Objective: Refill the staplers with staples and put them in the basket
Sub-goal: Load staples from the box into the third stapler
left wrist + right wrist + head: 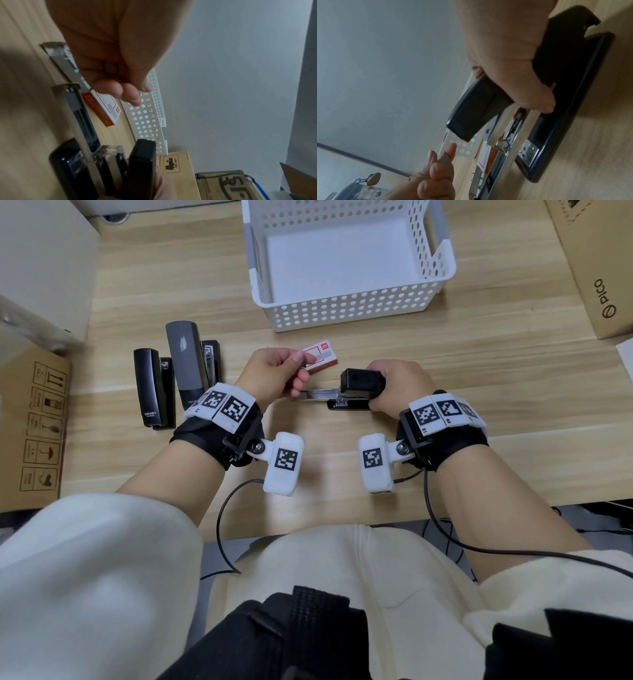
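Note:
A black stapler lies on the wooden table with its top lifted. Its metal magazine sticks out to the left. My right hand grips the raised top above the base. My left hand pinches a short grey strip of staples just above the magazine's left end. Right behind it lies the red-and-white staple box. Two more black staplers stand side by side at the left. The white perforated basket sits at the back, with nothing in it.
A cardboard box borders the table on the left, and a PICO carton stands at the back right. The table's near edge runs just under my wrists, with cables hanging over it.

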Demonstrator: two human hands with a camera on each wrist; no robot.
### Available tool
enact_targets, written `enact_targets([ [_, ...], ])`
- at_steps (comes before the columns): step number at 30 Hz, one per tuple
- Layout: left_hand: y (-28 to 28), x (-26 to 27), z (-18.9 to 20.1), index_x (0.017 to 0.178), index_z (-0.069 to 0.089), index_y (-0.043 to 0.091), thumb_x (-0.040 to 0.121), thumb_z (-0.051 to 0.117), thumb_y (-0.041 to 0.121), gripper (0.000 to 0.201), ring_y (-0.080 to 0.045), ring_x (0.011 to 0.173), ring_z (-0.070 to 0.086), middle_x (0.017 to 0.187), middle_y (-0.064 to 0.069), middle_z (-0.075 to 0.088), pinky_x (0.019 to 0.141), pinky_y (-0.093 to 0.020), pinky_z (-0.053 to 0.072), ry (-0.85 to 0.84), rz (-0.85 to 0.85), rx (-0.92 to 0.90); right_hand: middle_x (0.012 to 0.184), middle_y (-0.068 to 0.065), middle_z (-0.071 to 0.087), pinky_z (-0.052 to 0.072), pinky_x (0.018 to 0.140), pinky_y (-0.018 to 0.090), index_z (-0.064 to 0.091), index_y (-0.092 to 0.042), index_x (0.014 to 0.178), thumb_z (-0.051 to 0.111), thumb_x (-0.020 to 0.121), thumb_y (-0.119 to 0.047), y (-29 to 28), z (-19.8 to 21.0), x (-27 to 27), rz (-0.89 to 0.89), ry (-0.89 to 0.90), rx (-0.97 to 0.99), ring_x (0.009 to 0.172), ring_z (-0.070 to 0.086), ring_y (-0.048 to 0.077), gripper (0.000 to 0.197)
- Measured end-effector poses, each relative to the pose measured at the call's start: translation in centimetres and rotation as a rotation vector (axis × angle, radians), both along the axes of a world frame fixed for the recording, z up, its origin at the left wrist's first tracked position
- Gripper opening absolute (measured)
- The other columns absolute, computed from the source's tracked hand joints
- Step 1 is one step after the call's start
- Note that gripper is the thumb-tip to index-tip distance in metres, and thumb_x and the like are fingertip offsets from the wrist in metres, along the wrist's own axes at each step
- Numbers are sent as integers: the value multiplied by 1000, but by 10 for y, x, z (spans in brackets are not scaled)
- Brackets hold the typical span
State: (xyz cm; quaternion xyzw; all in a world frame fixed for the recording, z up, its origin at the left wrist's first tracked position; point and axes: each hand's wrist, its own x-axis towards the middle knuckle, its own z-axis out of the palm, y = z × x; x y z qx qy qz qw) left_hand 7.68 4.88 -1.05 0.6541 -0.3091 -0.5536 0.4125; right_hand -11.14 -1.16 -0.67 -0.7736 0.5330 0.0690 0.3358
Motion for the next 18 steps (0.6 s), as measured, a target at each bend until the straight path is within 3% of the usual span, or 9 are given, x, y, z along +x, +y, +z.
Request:
enact_targets([
  [8,1,1,6,87,58,10,99,36,12,24,0,44,56,48,7,62,50,-9,49,243,99,29,100,4,67,44,73,29,62,-23,104,62,73,-6,0,0,0,5,-1,-4,95,60,28,35],
  [18,1,4,4,89,57,8,93,41,-6,21,-3,57,67,56,3,69,57,-13,54,277,147,58,99,4,66,40,70,27,62,-23,104,62,73,-6,0,0,0,5,6,-6,94,59,27,35],
])
